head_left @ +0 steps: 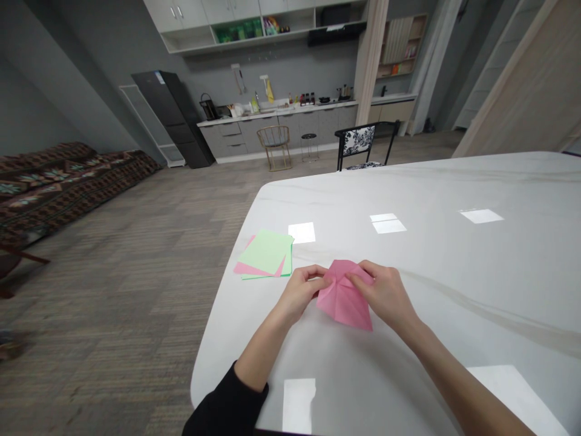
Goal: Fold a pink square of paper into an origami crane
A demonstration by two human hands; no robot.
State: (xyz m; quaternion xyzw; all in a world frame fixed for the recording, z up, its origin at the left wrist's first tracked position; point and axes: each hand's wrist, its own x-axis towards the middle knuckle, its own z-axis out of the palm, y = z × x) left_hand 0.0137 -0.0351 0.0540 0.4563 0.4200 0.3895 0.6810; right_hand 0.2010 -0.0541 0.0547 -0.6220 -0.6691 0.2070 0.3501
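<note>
A creased sheet of pink paper [345,306] is held up between my two hands, its lower corner pointing down to the right. Fold lines meet near its middle. My left hand [303,289] pinches the left edge between thumb and fingers. On the other side, my right hand [384,289] grips the upper right edge, its thumb lying on the near face and the other fingers behind. Both thumbs press close to where the creases meet. The fingertips behind the paper are hidden.
Left of my hands, a loose stack of green and pink paper [267,251] lies near the left edge of the white table [436,254]. A black chair [367,145] stands at the table's far side. Farther back are a gold-framed chair [273,142], a kitchen counter [290,110] and a dark fridge [175,118].
</note>
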